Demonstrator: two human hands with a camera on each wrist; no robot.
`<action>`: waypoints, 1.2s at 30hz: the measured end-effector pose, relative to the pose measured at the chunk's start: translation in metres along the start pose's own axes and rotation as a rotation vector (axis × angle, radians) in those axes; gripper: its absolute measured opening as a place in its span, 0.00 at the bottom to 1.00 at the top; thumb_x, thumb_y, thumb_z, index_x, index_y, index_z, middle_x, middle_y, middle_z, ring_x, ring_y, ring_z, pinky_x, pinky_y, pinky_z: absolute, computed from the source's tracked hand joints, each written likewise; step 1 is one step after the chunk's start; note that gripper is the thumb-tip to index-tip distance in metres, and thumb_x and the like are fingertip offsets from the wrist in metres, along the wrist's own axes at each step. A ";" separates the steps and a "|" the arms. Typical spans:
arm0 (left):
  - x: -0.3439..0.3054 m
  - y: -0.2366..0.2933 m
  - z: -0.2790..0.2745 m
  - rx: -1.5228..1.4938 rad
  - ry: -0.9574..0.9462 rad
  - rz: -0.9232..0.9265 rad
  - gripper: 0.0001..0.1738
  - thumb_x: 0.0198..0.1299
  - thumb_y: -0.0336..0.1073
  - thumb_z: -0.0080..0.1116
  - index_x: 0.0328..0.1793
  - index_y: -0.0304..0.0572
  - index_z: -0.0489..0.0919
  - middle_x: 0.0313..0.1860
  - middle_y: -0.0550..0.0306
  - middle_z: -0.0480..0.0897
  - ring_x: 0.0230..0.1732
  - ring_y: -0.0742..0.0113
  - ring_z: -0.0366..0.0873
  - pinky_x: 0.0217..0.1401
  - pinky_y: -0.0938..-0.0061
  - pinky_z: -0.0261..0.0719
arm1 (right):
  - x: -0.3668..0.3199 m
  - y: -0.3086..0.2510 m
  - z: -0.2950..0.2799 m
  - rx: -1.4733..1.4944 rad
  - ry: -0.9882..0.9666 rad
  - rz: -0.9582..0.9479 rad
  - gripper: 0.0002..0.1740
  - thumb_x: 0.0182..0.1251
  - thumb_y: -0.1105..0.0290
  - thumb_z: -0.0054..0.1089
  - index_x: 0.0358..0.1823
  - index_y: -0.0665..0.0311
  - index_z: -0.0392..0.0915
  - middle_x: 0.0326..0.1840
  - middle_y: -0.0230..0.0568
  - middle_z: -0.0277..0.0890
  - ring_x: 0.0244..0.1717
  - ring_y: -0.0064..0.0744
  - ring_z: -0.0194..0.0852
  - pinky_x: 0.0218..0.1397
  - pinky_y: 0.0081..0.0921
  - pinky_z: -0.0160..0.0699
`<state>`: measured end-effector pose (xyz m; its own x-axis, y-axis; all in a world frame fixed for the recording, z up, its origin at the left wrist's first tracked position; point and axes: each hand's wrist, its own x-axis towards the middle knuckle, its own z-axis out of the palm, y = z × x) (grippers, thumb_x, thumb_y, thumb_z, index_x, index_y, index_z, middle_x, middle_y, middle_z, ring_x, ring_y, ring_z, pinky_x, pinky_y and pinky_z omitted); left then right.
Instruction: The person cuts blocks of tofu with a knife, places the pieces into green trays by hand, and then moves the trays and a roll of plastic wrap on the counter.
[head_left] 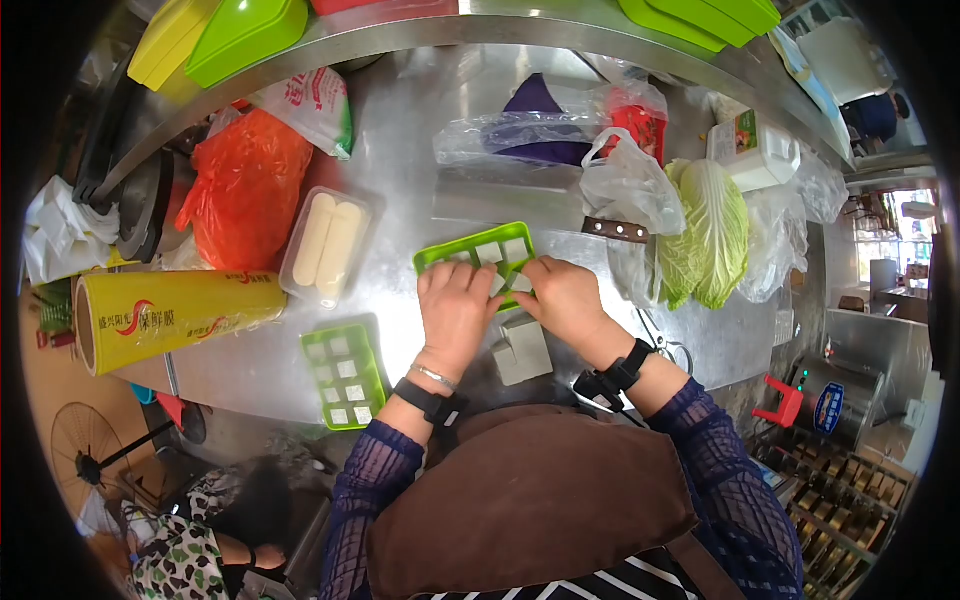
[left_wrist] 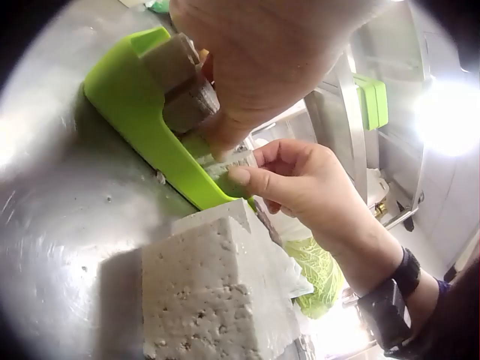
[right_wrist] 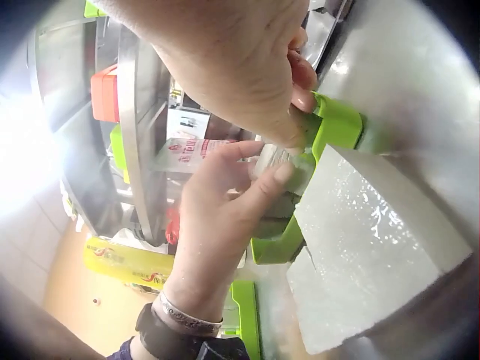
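Note:
A lime-green compartment tray point(head_left: 425, 262) holding pale tofu cubes point(head_left: 490, 252) lies on the steel table, with both hands over its near side. My left hand point(head_left: 457, 305) pinches a tofu cube point(right_wrist: 274, 156) between thumb and forefinger, seen in the right wrist view. At the tray's right end, my right hand point(head_left: 568, 305) has thumb and forefinger about another tofu cube point(left_wrist: 234, 162); its other fingers curl by the rim. Close in front of the tray sits a large tofu block point(head_left: 522, 355), porous on one face, with a cut piece against it.
To the left stand a second green tray point(head_left: 372, 372) of white cubes, a clear box point(head_left: 362, 200) with two pale rolls and a yellow film roll point(head_left: 190, 310). A cleaver point(head_left: 510, 195), napa cabbage point(head_left: 712, 235) and scissors point(head_left: 678, 352) lie right. A steel shelf point(head_left: 400, 32) crosses the back.

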<state>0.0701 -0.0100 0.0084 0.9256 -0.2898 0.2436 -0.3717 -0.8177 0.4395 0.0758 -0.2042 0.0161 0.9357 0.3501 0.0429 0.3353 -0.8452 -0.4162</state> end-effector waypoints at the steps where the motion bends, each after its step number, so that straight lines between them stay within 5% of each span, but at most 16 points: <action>1: 0.000 0.001 -0.001 -0.006 -0.011 0.026 0.24 0.44 0.38 0.80 0.52 0.50 0.88 0.44 0.60 0.83 0.54 0.55 0.77 0.64 0.56 0.70 | -0.001 0.001 0.002 -0.005 0.005 0.006 0.19 0.55 0.61 0.78 0.43 0.61 0.81 0.36 0.41 0.82 0.37 0.46 0.85 0.38 0.42 0.84; 9: -0.003 -0.008 -0.008 -0.015 -0.068 0.161 0.26 0.41 0.41 0.82 0.50 0.49 0.88 0.45 0.59 0.81 0.54 0.54 0.76 0.65 0.55 0.69 | -0.006 0.006 0.003 -0.005 0.013 0.027 0.19 0.56 0.59 0.78 0.42 0.62 0.81 0.36 0.42 0.82 0.37 0.47 0.86 0.38 0.42 0.84; 23: -0.002 0.000 -0.009 -0.020 0.029 0.019 0.27 0.38 0.40 0.84 0.48 0.47 0.88 0.49 0.58 0.79 0.56 0.53 0.74 0.64 0.56 0.68 | -0.007 0.001 0.000 0.014 -0.045 0.086 0.19 0.58 0.61 0.77 0.47 0.61 0.84 0.37 0.43 0.84 0.37 0.47 0.87 0.38 0.42 0.84; 36: -0.003 -0.004 -0.005 -0.041 0.041 0.016 0.25 0.40 0.37 0.83 0.48 0.48 0.88 0.49 0.58 0.79 0.56 0.53 0.75 0.62 0.56 0.68 | -0.004 -0.008 0.011 -0.005 0.034 0.134 0.19 0.62 0.56 0.74 0.36 0.64 0.78 0.33 0.45 0.83 0.32 0.50 0.86 0.34 0.44 0.84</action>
<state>0.0685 -0.0039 0.0101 0.9159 -0.2815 0.2861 -0.3902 -0.7916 0.4702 0.0679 -0.1947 0.0095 0.9753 0.2202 0.0184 0.2078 -0.8855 -0.4157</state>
